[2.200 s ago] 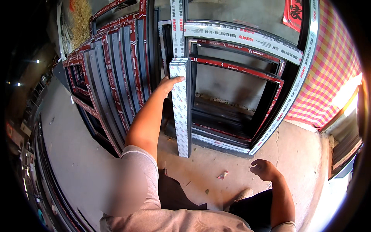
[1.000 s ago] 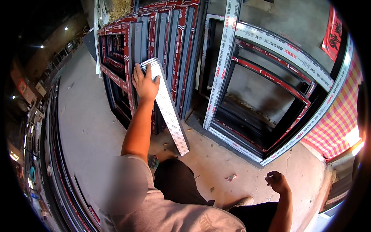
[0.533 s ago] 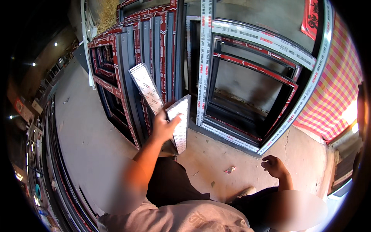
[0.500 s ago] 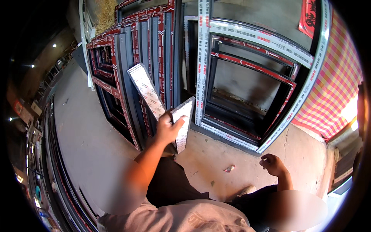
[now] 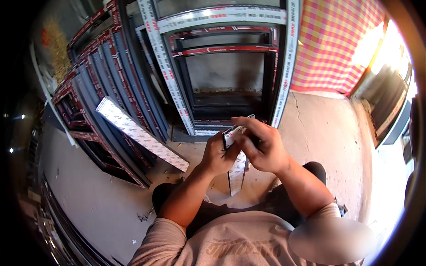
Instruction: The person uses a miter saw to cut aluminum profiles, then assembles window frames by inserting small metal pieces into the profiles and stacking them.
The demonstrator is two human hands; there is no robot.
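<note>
A short flat profile strip [image 5: 237,174] under white printed film is held upright in front of me, over the floor between my knees. My left hand [image 5: 216,156] is closed round its left side. Across the upper part lies my right hand [image 5: 265,148], its fingers bent and its thumb and fingertips closed at the film-covered face. Both hands nearly meet there, and the fingers hide much of the strip's top. To their left, more white-filmed strips [image 5: 144,135] lean in a slanting stack against dark frames, touched by neither hand.
Several dark grey window frames [image 5: 108,66] with red film stand stacked at the left. A large frame with white film [image 5: 222,17] stands upright ahead. A checked pink-yellow curtain [image 5: 335,48] hangs at the right. Long dark profiles [image 5: 66,221] lie on the floor at the lower left.
My left hand has drawn one strip away from the leaning stack and to the right. My right hand has risen from the side to meet it. The view has turned right.
</note>
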